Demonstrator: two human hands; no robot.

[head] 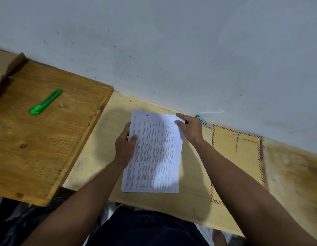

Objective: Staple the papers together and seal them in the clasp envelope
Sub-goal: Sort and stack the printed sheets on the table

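Papers: lying on the light wooden desk, between both hands
Left hand: gripping the papers' left edge, thumb on top, fingers underneath
Right hand: pinching the top right corner with closed fingers
Stapler: sitting by the wall, behind the right hand
Clasp envelope: lying flat, right of the papers
Green cutter: resting on the darker board, well apart

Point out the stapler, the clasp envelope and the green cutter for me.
stapler [204, 122]: head view, on its metal body beside the wall, behind the right hand.
clasp envelope [243, 157]: head view, on its brown face below the clasp.
green cutter [45, 102]: head view, on the middle of its handle.
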